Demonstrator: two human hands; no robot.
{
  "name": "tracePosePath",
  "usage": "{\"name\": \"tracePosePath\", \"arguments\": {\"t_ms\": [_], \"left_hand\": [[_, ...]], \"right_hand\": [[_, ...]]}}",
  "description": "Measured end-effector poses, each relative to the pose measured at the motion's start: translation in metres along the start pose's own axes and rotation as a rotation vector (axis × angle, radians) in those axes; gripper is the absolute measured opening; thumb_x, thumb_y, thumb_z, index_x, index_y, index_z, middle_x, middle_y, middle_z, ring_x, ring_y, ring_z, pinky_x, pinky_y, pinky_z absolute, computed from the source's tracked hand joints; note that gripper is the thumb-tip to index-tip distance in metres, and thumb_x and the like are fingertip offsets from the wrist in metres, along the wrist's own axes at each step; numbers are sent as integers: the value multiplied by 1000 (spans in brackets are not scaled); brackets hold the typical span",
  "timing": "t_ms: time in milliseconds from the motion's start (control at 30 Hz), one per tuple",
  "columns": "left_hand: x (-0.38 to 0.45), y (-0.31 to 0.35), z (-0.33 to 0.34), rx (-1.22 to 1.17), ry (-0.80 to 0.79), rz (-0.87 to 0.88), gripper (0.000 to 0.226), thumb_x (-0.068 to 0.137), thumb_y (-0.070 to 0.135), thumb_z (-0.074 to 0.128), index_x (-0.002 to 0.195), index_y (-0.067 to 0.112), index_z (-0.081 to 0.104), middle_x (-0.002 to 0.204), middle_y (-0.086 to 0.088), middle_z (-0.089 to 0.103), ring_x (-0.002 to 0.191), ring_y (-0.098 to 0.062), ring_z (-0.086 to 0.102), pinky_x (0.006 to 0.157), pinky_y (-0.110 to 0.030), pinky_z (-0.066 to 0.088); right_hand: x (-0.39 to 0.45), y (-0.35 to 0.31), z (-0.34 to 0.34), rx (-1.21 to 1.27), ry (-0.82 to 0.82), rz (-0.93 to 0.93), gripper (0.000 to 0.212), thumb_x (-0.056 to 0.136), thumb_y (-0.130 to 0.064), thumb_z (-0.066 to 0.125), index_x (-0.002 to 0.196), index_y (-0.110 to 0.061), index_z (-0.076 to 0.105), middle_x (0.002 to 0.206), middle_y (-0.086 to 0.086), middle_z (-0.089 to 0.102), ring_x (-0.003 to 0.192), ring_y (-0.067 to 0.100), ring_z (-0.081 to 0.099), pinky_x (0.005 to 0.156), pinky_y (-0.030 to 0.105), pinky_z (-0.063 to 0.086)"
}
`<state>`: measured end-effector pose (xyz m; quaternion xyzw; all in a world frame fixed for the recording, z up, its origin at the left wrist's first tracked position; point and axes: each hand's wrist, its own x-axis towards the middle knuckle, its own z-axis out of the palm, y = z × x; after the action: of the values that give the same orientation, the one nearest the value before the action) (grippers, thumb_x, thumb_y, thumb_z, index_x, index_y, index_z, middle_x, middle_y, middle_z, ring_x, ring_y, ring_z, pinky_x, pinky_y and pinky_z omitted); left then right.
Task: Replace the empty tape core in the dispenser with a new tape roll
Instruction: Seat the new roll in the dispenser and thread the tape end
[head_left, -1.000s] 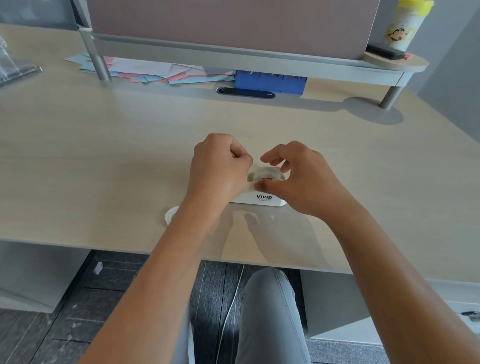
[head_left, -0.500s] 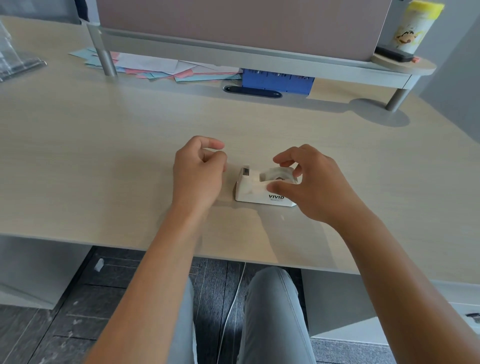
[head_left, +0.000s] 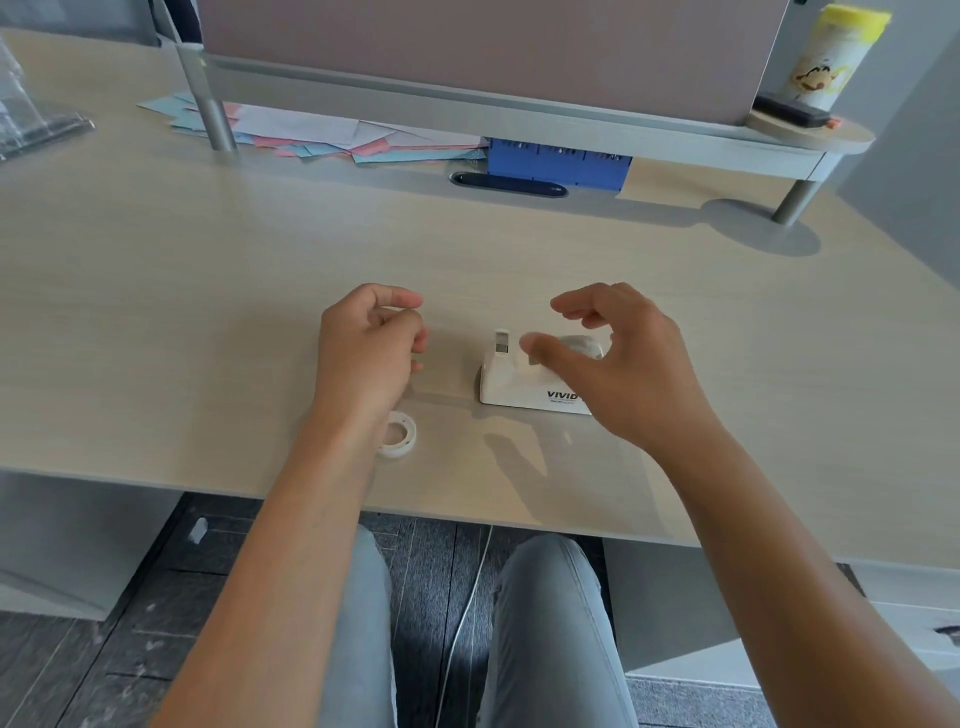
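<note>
The white dispenser (head_left: 524, 382) is sitting on the surface (head_left: 208, 291) with the tape roll (head_left: 582, 347) seated in it. The right hand (head_left: 631, 364) is hovering over it, fingers (head_left: 576, 306) spread apart. The left hand (head_left: 366, 353) is curling loosely, holding nothing visible; the empty core (head_left: 397, 434) is lying beside its wrist.

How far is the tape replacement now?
Done, it seems: a tape roll sits in the white plastic dispenser, and a white ring-shaped core lies on the wooden desk. Right hand hovers open; left hand is curled. Left: little.
</note>
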<state>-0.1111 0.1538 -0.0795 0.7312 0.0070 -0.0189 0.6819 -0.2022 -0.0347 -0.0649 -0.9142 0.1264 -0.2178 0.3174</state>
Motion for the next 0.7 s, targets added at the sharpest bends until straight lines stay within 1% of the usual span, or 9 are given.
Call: {"name": "tracePosePath", "arguments": {"t_ms": [100,200,267,400,467,533,667,700], "left_hand": [[1,-1,-2,34,-29,-31,25,92,0,55,109,6,71,83,-9,67,72,-19,61,63,-32,50],[3,-2,-3,54,-43,-50,25,91,-2,55,108,5,72,84,-11,67,71,-20,61,58,-30,48],[4,-4,-3,61,-44,-54,25,90,-2,55,106,6,72,80,-9,67,69,-19,61,56,-28,48],[6,-7,-4,64,-54,-73,24,90,-4,56,104,6,72,77,-8,66,63,-17,58,51,-25,47],[6,-8,-6,72,-58,-77,23,90,-5,56,104,5,72,76,-9,66,60,-17,57,48,-23,48],[6,-9,-7,92,-62,-74,23,89,-4,56,103,5,72,76,-10,68,58,-17,58,49,-23,50],[7,-13,-4,146,-64,-54,28,89,-4,52,96,12,74,77,-7,72,60,-17,62,64,-31,54],[7,-15,-3,157,-57,-43,30,89,-3,50,95,15,73,79,-6,72,63,-19,63,68,-33,55]], "right_hand": [[4,-8,13,60,53,56,43,90,-48,74,123,-21,72,122,-6,69,117,13,62,94,26,45],[9,-13,25,63,26,118,45,89,-49,74,123,-21,71,124,-5,69,119,14,62,101,35,50],[10,-13,33,51,19,135,46,86,-52,75,121,-22,72,122,-5,71,118,15,63,103,42,51],[12,-14,38,55,12,162,44,81,-53,77,117,-27,71,118,-9,72,114,14,64,104,47,50],[13,-14,37,75,-10,175,42,82,-50,79,117,-28,71,116,-11,72,114,12,63,105,47,49],[14,-14,35,94,-31,183,39,84,-46,79,118,-28,70,117,-12,71,116,11,62,105,45,49],[11,-12,30,182,-44,175,33,92,-33,75,123,-24,70,122,-13,69,121,9,60,101,40,53],[10,-10,28,219,-27,176,31,94,-31,73,123,-24,70,124,-13,69,122,9,60,98,35,54]]}}
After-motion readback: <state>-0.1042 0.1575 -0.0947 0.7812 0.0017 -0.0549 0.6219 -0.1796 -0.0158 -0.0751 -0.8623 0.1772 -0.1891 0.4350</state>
